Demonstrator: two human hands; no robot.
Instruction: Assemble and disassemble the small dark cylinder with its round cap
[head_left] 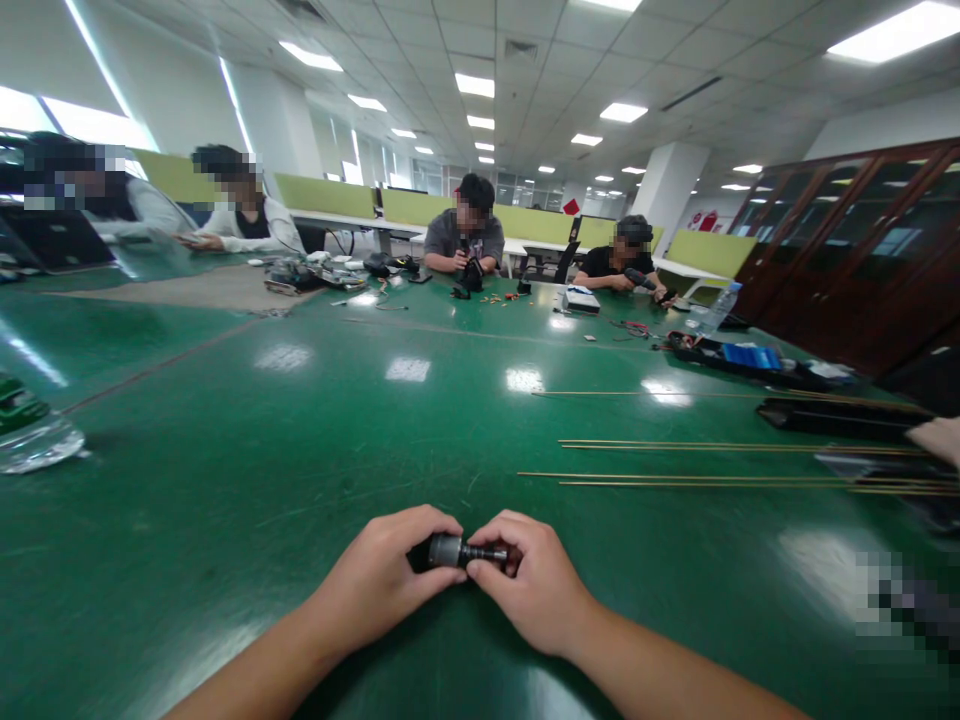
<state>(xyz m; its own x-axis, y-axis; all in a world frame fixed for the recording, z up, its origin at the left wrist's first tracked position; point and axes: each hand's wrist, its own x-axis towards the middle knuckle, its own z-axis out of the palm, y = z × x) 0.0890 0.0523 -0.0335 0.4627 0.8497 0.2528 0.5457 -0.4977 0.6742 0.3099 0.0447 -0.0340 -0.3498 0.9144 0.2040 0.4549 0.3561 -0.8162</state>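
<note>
A small dark metal cylinder with a thin stepped shaft [448,550] lies sideways between my two hands, low over the near side of the green table [337,420]. My left hand [394,560] is closed around its thick grey end, thumb below and fingers above. Around the narrow shaft end, my right hand [534,572] is curled with its thumb and fingers pinching. The two thumbs nearly meet below the part. Parts of both its ends are hidden by my fingers.
Several thin brass-coloured rods [675,445] lie to the right, near another person's hand [937,438]. A black tray [750,360] and a clear bottle [724,305] stand behind them. Another bottle [37,440] is at the left edge. Several people work across the table.
</note>
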